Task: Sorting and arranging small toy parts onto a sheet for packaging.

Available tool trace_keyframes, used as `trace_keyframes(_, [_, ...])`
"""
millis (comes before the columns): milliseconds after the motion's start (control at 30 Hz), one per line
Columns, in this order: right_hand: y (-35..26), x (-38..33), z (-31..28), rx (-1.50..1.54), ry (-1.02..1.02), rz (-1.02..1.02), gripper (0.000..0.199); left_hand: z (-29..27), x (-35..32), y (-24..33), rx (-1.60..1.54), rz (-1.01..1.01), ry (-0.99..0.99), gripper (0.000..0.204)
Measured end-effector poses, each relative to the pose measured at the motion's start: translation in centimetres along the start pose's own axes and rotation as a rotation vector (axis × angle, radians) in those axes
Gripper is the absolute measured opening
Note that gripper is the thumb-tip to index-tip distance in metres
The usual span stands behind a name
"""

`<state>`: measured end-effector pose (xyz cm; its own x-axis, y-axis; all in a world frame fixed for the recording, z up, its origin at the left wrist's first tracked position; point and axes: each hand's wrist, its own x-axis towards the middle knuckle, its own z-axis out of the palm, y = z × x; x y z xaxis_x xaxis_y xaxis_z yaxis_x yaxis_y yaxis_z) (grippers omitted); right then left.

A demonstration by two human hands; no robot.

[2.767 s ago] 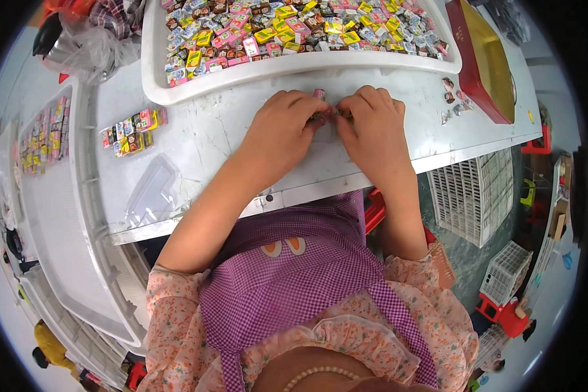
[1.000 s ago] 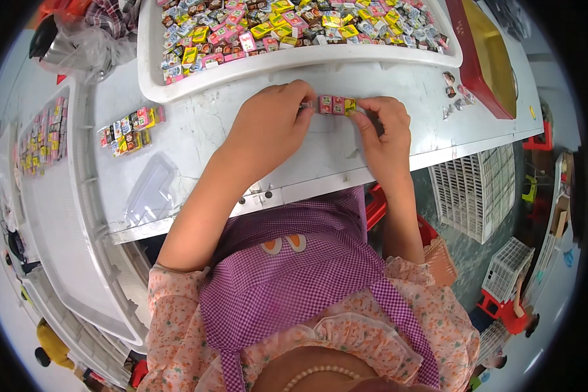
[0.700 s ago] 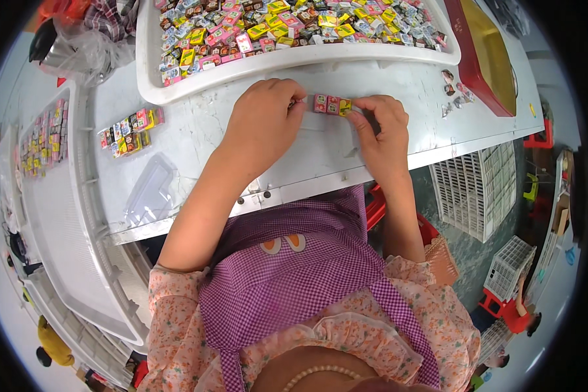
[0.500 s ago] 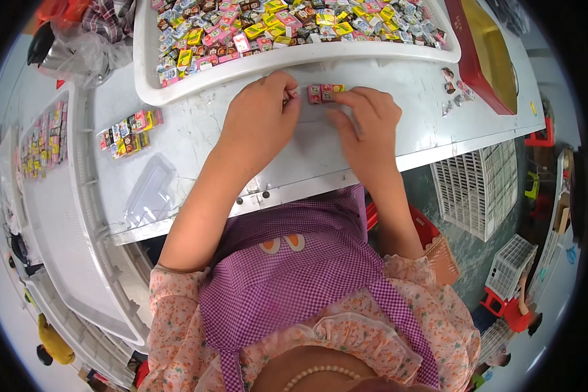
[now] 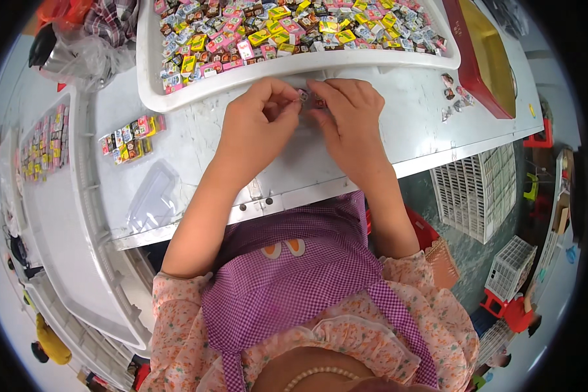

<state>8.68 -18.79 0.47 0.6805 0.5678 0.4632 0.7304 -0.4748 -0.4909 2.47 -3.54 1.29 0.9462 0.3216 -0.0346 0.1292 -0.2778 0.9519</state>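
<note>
Both hands, left hand (image 5: 258,127) and right hand (image 5: 349,121), pinch a few small wrapped pieces (image 5: 310,100) between their fingertips, just short of the white tray (image 5: 151,98); judge them light and slippery, so grip their short edges.

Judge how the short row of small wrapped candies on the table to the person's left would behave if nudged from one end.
The row of candies is loose, separate pieces side by side, so it would probably break apart rather than slide as one. Each piece looks small and boxy, so likely light and unlikely to roll. The table looks smooth, so they may skid easily.
</note>
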Motion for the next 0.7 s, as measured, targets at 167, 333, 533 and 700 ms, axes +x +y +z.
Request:
trace_keyframes(167, [0.0, 0.2, -0.2, 0.034, -0.006, -0.003, 0.033, 0.0, 0.0, 0.0, -0.224, -0.061, -0.030, 0.009])
trace_keyframes(333, [0.0, 0.3, -0.7, 0.022, -0.039, -0.059, 0.036, -0.2, 0.0, 0.4, -0.271, -0.080, -0.038, 0.010])
trace_keyframes(533, [0.3, 1.0, -0.4, 0.019, -0.006, -0.181, 0.028, -1.1, 0.2, -0.5, -0.318, -0.091, -0.124, 0.012])
trace_keyframes(700, [1.7, 1.3, -0.7, -0.086, -0.089, -0.196, 0.030, -2.9, -1.0, 1.1, 0.029, 0.019, -0.052, 0.019])
